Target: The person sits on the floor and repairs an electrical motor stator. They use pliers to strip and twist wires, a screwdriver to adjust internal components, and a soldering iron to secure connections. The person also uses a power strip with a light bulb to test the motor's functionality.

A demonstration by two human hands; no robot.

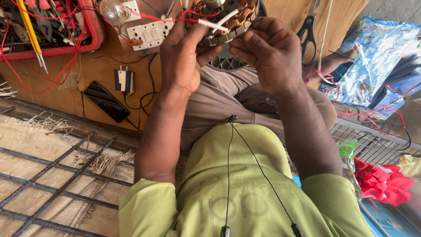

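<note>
While I look down past my green shirt (245,193), both my hands meet near the top centre of the frame on a fan motor stator (228,17), a round metal piece with copper windings that sits above my knees. My left hand (182,57) is curled against its left side, thumb stretched across toward the middle, fingers bent round the rim so the hand is mostly closed on it. My right hand (269,52) grips the right side, fingers folded tight and the thumb pressing in toward the lower edge. Red wires (175,19) and a white sleeved lead (212,25) run from the windings across my left fingers. Just under the stator a grey vented cover (226,63) rests on my lap. At the upper left of the frame lie a red tool tray (94,30), a clear bulb (113,9) and a white switch board (149,33) on the wooden board. Below these, left of my arm, a black phone (106,101) lies beside a small plug adapter (124,81). Black scissors (309,30) hang at the upper right, with blue plastic packets (377,52) beyond
</note>
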